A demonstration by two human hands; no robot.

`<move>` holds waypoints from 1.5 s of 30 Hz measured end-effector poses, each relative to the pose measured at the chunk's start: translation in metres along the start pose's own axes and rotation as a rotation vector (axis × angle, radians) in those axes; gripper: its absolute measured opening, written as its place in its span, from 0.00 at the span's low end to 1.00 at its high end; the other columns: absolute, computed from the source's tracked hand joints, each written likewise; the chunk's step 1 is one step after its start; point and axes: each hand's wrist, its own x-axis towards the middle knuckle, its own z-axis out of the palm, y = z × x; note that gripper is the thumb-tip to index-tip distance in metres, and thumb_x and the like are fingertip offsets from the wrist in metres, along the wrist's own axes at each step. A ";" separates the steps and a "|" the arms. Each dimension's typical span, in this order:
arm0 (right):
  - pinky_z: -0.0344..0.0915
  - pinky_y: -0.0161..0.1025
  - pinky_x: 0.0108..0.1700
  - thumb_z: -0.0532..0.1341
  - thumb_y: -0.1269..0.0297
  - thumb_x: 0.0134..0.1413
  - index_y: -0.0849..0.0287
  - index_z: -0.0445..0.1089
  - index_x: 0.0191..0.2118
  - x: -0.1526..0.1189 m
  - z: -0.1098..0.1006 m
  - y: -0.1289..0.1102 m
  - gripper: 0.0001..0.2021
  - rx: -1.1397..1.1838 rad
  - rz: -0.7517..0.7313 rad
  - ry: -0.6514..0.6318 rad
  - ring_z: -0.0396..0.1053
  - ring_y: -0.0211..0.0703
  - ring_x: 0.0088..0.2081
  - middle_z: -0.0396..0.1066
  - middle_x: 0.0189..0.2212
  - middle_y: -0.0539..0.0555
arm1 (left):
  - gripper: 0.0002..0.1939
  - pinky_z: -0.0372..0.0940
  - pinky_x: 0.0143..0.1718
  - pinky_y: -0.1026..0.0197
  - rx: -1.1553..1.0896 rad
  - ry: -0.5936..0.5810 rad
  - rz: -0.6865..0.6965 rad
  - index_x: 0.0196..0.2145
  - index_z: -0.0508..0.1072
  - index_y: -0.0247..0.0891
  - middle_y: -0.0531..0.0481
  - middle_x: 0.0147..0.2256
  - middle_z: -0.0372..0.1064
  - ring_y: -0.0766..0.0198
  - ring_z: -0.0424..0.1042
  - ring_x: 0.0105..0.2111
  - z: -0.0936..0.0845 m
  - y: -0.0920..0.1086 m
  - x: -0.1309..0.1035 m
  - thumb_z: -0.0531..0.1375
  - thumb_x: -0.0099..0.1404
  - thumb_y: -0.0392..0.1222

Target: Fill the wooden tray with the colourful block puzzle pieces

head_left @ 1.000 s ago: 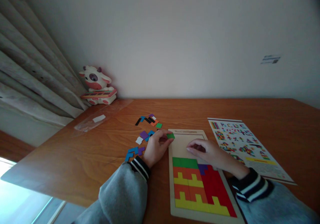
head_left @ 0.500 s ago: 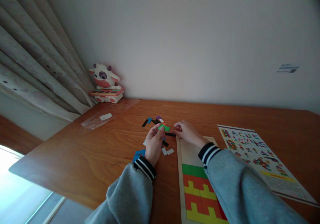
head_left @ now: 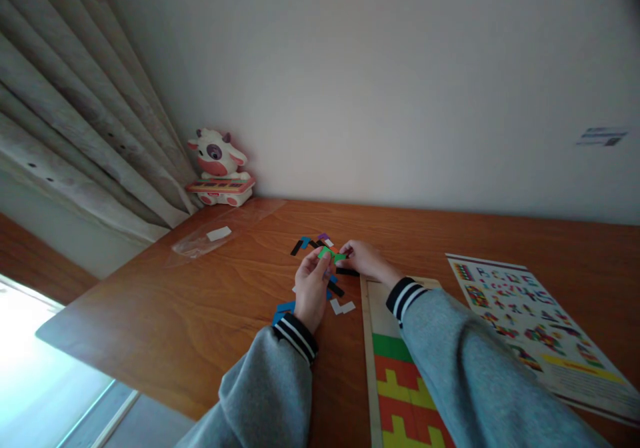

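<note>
Green pieces [head_left: 326,253] are pinched between the thumb and fingers of my left hand [head_left: 311,288], above the loose pieces. My right hand [head_left: 364,259] has its fingertips closed on a green piece [head_left: 340,258] just right of them. Around and below the hands lie black pieces [head_left: 335,289], blue pieces [head_left: 284,309], a light grey piece [head_left: 343,307] and a purple piece [head_left: 323,236]. Under my right forearm is a wooden tray [head_left: 369,368], partly filled with green, red and yellow pieces; its right side is hidden by the sleeve.
A printed sheet [head_left: 530,315] with coloured figures lies at the right. A clear plastic bag [head_left: 193,245] with a white label rests at the left. Behind it a cow toy [head_left: 220,168] stands against the wall beside a curtain [head_left: 90,115].
My right hand has moved left to the green pieces and its fingers have closed on one. The view has turned slightly left, so the surroundings appear shifted to the right.
</note>
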 end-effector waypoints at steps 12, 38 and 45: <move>0.69 0.40 0.41 0.65 0.58 0.54 0.59 0.69 0.47 -0.073 -0.069 0.025 0.17 0.313 -0.117 0.010 0.73 0.41 0.38 0.76 0.39 0.55 | 0.20 0.64 0.34 0.69 0.200 -0.128 0.028 0.41 0.76 0.37 0.51 0.36 0.76 0.70 0.73 0.33 0.005 -0.003 -0.009 0.73 0.51 0.45; 0.64 0.39 0.35 0.64 0.47 0.53 0.59 0.75 0.39 -0.154 -0.053 0.049 0.19 0.680 0.027 0.192 0.70 0.42 0.33 0.74 0.31 0.52 | 0.14 0.64 0.56 0.47 1.459 -0.715 0.793 0.51 0.75 0.39 0.43 0.50 0.74 0.53 0.71 0.51 -0.006 -0.006 0.005 0.60 0.68 0.39; 0.62 0.38 0.35 0.66 0.46 0.50 0.58 0.74 0.34 -0.152 -0.058 0.051 0.18 0.755 0.066 0.253 0.67 0.41 0.32 0.72 0.28 0.50 | 0.11 0.70 0.49 0.54 1.586 -0.553 0.660 0.44 0.78 0.41 0.49 0.42 0.79 0.56 0.76 0.44 -0.021 -0.001 0.027 0.66 0.64 0.42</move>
